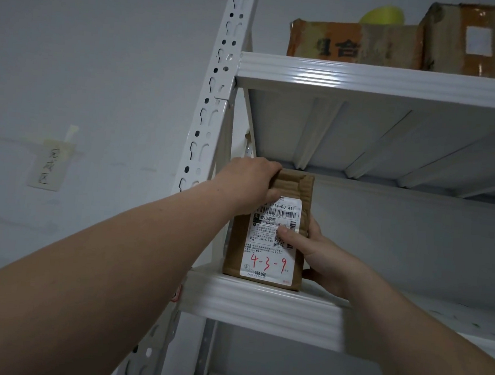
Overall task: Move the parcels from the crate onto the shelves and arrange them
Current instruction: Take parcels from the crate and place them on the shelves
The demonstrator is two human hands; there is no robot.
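A small brown cardboard parcel [237, 245] stands upright at the left end of the white metal shelf [260, 303]. Its white shipping label faces me and carries "4-3-9" in red marker. My left hand [249, 181] grips the parcel's top left corner, fingers curled over the top edge. My right hand [321, 255] holds the parcel's right side, with the thumb pressed on the label and the fingers behind the box. The crate is out of view.
The shelf above [382, 79] carries two worn cardboard boxes [355, 43] and a yellow-green object [382, 14]. The perforated white upright [215, 96] stands left of the parcel. A handwritten paper note [51, 164] is taped to the grey wall. The shelf runs on to the right of the parcel.
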